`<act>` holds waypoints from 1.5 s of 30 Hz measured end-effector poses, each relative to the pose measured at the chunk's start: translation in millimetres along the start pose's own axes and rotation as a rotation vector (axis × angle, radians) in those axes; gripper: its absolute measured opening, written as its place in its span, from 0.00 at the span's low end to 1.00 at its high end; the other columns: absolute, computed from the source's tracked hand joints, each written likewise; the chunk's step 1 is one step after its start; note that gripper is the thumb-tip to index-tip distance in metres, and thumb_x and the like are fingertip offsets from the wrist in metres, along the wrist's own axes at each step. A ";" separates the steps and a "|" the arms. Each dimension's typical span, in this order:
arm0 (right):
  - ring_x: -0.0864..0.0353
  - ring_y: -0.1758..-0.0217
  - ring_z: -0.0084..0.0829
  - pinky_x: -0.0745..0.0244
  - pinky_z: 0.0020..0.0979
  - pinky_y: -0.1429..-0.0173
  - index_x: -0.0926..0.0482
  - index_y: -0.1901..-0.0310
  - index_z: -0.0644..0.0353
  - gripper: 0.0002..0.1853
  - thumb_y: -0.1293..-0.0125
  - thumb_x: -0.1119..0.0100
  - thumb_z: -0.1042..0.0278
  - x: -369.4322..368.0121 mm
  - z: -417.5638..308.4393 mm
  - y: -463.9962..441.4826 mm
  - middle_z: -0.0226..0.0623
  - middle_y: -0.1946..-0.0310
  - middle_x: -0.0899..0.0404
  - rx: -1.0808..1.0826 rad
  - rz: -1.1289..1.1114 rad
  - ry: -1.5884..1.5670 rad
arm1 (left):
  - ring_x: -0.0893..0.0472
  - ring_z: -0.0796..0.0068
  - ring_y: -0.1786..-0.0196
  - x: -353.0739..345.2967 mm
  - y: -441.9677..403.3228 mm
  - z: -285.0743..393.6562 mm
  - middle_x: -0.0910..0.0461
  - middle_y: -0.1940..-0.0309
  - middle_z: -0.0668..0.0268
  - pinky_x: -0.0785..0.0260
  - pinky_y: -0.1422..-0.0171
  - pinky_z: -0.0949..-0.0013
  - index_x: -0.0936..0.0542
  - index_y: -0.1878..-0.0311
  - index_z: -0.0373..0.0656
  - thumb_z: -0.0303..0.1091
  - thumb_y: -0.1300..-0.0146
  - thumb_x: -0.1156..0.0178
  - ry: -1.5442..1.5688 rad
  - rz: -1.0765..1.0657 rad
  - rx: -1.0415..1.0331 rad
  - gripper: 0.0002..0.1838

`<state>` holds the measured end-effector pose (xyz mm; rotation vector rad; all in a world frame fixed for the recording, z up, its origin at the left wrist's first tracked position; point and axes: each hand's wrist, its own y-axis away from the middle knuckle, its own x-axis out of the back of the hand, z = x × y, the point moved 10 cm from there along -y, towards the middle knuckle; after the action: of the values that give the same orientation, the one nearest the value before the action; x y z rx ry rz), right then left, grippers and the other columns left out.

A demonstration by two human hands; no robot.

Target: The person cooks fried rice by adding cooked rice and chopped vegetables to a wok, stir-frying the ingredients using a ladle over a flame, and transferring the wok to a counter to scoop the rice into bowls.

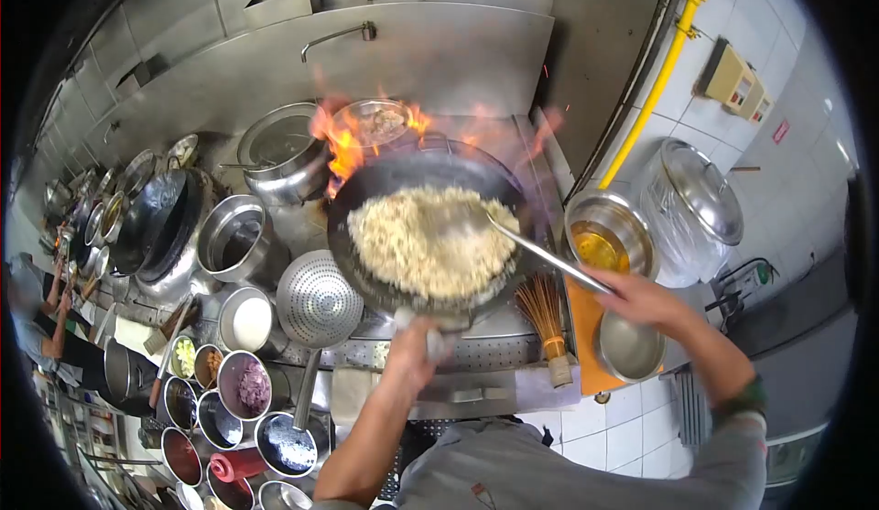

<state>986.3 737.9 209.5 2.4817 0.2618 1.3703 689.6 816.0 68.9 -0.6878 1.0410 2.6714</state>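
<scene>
Fried rice (430, 244) fills a large black wok (366, 185) over the stove, and flames rise behind and to the left of it. My left hand (414, 354) is closed round a pale cloth (438, 343) at the wok's near edge. My right hand (632, 298) grips the long handle of a metal ladle (549, 255), whose head lies blurred in the rice. Just left of the wok rests a perforated strainer (319, 298).
Pots and bowls of ingredients, one with chopped onion (254, 387), crowd the left. A bamboo brush (547, 322) lies right of the wok, near a bowl of yellow liquid (600, 246) and a steel bowl (630, 345). Another person (57, 327) stands far left.
</scene>
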 end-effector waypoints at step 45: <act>0.25 0.51 0.28 0.28 0.28 0.44 0.39 0.28 0.45 0.32 0.33 0.46 0.72 -6.2 3.1 48.5 0.36 0.38 0.28 0.059 -0.218 -0.134 | 0.22 0.64 0.63 -12.3 31.1 -2.2 0.27 0.62 0.59 0.26 0.64 0.60 0.30 0.53 0.40 0.29 0.40 0.47 0.059 0.025 0.052 0.12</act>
<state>986.5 690.0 219.5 2.4926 0.5317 1.1198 690.6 791.4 91.8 -0.7526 1.1366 2.6495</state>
